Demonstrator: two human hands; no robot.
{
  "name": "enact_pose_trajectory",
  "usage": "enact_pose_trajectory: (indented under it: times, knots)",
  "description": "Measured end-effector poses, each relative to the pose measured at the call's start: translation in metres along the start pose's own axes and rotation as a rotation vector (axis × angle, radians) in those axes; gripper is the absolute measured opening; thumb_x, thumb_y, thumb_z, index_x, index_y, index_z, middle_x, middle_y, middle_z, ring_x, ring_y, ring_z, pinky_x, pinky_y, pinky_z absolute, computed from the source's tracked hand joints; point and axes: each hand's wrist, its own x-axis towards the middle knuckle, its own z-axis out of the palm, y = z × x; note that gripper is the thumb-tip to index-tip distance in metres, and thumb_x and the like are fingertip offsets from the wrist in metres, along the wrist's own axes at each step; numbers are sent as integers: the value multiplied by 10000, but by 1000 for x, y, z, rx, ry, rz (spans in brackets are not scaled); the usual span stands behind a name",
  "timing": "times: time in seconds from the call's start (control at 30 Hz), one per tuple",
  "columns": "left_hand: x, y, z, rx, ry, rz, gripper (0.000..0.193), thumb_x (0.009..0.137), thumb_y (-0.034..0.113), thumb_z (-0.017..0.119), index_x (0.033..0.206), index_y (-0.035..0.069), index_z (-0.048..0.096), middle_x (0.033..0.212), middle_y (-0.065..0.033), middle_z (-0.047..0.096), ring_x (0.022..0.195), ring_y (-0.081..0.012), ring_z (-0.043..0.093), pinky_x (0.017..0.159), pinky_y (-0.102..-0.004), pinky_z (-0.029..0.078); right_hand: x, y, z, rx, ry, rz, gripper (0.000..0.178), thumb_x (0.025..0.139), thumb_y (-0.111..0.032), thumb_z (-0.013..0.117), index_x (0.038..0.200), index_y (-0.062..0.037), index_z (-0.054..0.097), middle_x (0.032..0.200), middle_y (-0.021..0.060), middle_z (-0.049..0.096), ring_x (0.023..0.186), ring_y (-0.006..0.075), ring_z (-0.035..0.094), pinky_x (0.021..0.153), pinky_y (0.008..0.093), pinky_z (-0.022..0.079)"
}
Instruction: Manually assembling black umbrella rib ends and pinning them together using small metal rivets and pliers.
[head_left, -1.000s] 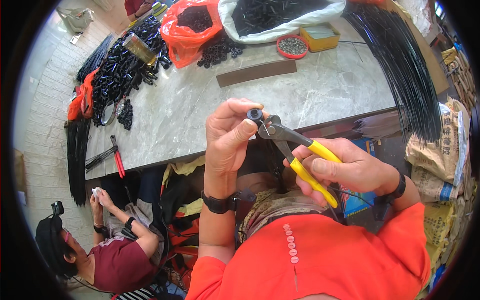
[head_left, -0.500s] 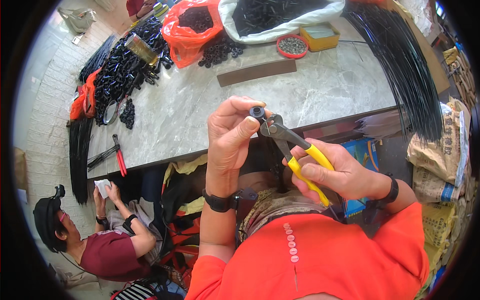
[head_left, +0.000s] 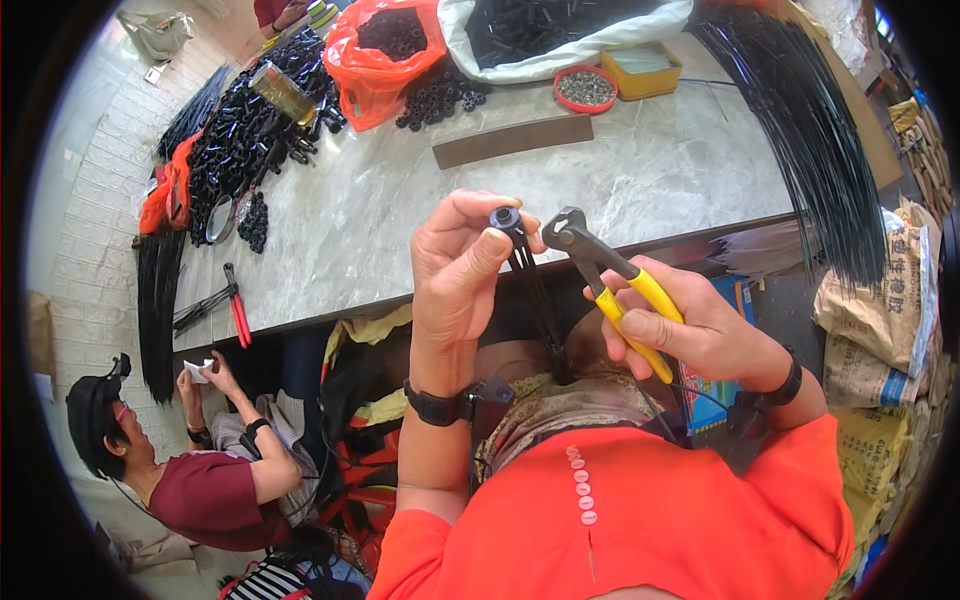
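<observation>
Your left hand, center of frame, pinches a small black round fitting between thumb and fingers; thin black rods run down from it toward your lap. Your right hand, right of center, is wrapped around dark metal pincers with yellow handles. Pincer head sits just beside your left fingertips, apart from the fitting; can't tell how far its jaws are parted.

Gray marbled table fills the upper middle in front of you. Lower left: co-worker in dark red shirt and black cap, hands raised around something white. Upper right: long bundle of thin black strands, ends hanging past the table edge. Top center: open white sack of black pieces. Upper left: heap of glossy black tubular pieces. Orange-red plastic bag stands between heap and sack. Flat brown strip, upper center. Red-handled pliers, left side, near table edge. Yellow rectangular box, top, right of center; just beside it, red round dish of tiny silvery bits.
</observation>
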Motion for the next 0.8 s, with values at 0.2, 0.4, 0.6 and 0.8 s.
enact_pose_trajectory:
  times: [0.2,0.4,0.6,0.8]
  knots:
    - [1,-2,4,-4,46,2,275,899,87,710,1126,-27,605,981,-148,691,888,-197,665,839,-332,533,-1,-7,-2,-105,-7,3,261,1034,-221,526,1189,-15,491,855,57,630,656,80,588,582,237,466]
    - [-2,-2,3,-4,57,22,260,912,75,692,1134,-25,601,989,-133,693,918,-178,663,857,-314,530,-1,-30,-2,-275,-32,66,236,1016,-225,555,1115,-17,507,851,44,628,649,79,582,584,239,466]
    - [-5,-1,4,-25,40,17,261,918,65,682,1147,-27,598,1018,-134,692,934,-170,658,866,-308,525,3,-38,-3,-294,-57,125,257,1019,-237,548,1137,-11,516,867,54,635,660,87,589,599,238,479]
    - [-6,0,0,-61,32,11,259,923,61,674,1154,-30,598,1037,-145,693,950,-177,659,872,-310,526,5,-34,2,-105,-107,149,318,1037,-244,513,1212,22,501,938,82,660,750,115,645,656,248,512]
